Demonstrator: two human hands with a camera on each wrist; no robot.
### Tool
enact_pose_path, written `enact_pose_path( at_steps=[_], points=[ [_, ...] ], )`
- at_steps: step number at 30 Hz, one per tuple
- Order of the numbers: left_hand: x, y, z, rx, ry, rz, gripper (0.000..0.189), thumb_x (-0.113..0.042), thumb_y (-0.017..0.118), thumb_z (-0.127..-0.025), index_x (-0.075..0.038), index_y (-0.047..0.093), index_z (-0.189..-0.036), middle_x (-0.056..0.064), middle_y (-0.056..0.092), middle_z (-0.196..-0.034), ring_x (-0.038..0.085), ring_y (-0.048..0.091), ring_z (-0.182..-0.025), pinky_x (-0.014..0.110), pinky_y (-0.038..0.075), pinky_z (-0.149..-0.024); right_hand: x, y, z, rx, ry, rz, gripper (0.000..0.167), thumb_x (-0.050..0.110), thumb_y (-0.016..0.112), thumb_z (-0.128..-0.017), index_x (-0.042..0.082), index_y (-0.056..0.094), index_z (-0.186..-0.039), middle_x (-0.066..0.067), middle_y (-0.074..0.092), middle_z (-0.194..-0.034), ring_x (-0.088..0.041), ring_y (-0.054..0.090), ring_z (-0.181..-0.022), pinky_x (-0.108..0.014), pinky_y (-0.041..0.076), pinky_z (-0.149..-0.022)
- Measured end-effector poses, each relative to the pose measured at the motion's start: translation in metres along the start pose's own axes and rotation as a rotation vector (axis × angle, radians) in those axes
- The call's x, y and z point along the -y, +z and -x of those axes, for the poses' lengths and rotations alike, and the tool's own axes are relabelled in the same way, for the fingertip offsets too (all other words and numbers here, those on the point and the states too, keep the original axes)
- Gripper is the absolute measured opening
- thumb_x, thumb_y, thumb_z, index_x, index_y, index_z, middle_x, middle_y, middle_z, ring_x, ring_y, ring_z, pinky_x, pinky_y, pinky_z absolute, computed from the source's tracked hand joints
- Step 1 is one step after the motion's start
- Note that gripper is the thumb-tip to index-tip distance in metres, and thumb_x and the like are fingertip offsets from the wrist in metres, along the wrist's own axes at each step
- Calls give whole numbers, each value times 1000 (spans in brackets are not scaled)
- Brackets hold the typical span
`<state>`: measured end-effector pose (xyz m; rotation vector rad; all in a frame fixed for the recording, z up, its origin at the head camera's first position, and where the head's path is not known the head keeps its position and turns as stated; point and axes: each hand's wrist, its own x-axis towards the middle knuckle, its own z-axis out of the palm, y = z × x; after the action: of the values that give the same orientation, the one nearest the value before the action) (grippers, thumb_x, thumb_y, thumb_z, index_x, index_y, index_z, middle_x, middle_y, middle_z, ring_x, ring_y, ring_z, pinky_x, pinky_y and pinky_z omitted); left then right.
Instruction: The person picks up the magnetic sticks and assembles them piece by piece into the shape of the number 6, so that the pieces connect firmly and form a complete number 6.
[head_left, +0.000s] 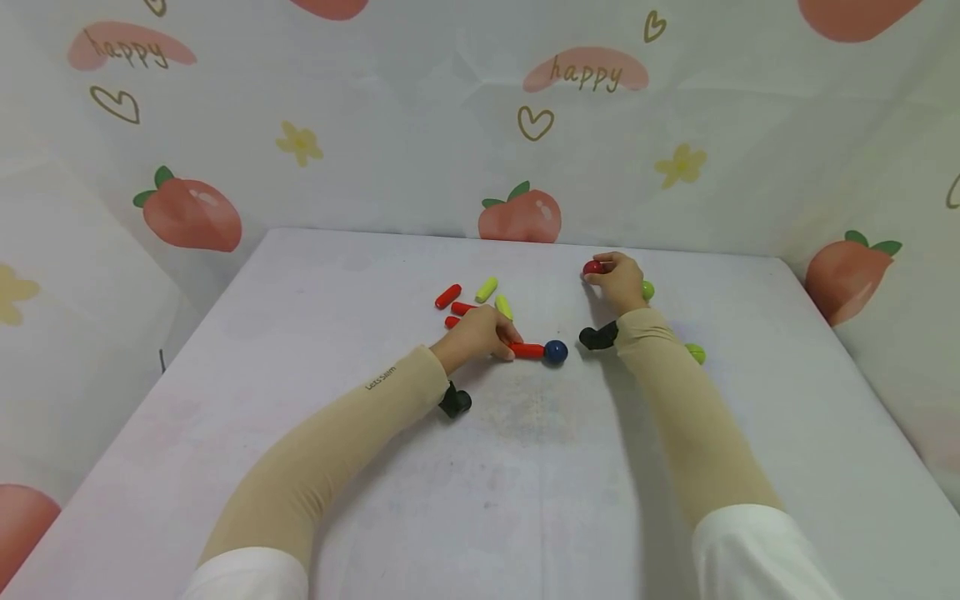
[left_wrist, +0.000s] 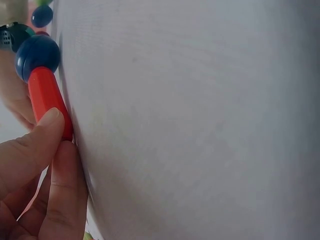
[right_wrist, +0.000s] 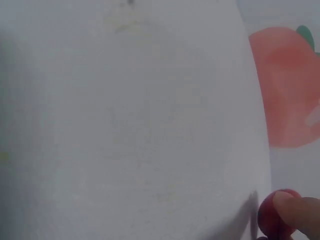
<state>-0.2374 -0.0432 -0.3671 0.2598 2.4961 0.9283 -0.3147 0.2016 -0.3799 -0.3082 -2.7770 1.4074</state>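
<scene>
Thumb and fingers of my left hand (head_left: 478,335) pinch the near end of a short red stick (head_left: 528,351). A dark blue ball (head_left: 556,352) sits on the stick's far end, both low over the tabletop. The left wrist view shows this red stick (left_wrist: 46,95) meeting the blue ball (left_wrist: 37,56) up close. Farther back on the right, my right hand (head_left: 621,282) holds a red ball (head_left: 592,267) between thumb and fingers. In the right wrist view the red ball (right_wrist: 274,215) appears at the lower right corner, partly covered by a fingertip.
Several loose sticks lie beyond my left hand, among them a red stick (head_left: 448,296) and a yellow stick (head_left: 486,290). Green balls lie by my right arm, one green ball (head_left: 648,290) behind the hand, another green ball (head_left: 696,353) beside the sleeve. A printed cloth backs the table (head_left: 420,500).
</scene>
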Motion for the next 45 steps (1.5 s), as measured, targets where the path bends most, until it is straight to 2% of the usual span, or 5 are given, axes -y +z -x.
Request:
enact_pose_path(
  at_steps=[14, 24, 31, 39, 45],
  points=[
    [0, 1, -2, -1, -26, -4, 24, -14, 78, -81, -16, 75, -105, 2, 67, -91, 18, 56, -92, 24, 48, -74, 24, -7, 18, 72, -33, -141, 47, 14, 67, -91, 4, 53, -134, -19, 54, -136, -27, 48, -121, -35, 42, -96],
    [0, 2, -2, -1, -32, -13, 24, -14, 79, -81, -16, 76, -104, 2, 67, -91, 18, 56, -92, 25, 47, -74, 35, -23, 52, 183, -130, -222, 50, 27, 67, -92, 9, 50, -136, -12, 52, -134, -25, 44, -125, -46, 35, -107],
    [0, 1, -2, 2, -25, -3, 23, -13, 79, -81, -15, 76, -104, 2, 67, -90, 18, 57, -91, 25, 47, -75, 42, -27, 81, 259, -211, -171, 52, 24, 67, -92, 9, 49, -138, -15, 49, -136, -30, 52, -126, -45, 41, -106],
    [0, 0, -2, 8, -25, -2, 23, -15, 79, -81, -16, 75, -104, 2, 67, -88, 18, 56, -90, 25, 47, -74, 33, -16, 112, 377, -320, -151, 46, 18, 71, -89, 6, 56, -131, -11, 58, -129, -27, 58, -118, -25, 53, -88],
    [0, 0, -3, 8, 4, -13, 23, -14, 78, -81, -14, 76, -104, 2, 67, -87, 17, 56, -87, 23, 47, -71, 23, -4, 134, 446, -381, -134, 41, 10, 73, -86, 4, 60, -125, -14, 62, -123, -31, 61, -114, -28, 55, -85]
  ],
)
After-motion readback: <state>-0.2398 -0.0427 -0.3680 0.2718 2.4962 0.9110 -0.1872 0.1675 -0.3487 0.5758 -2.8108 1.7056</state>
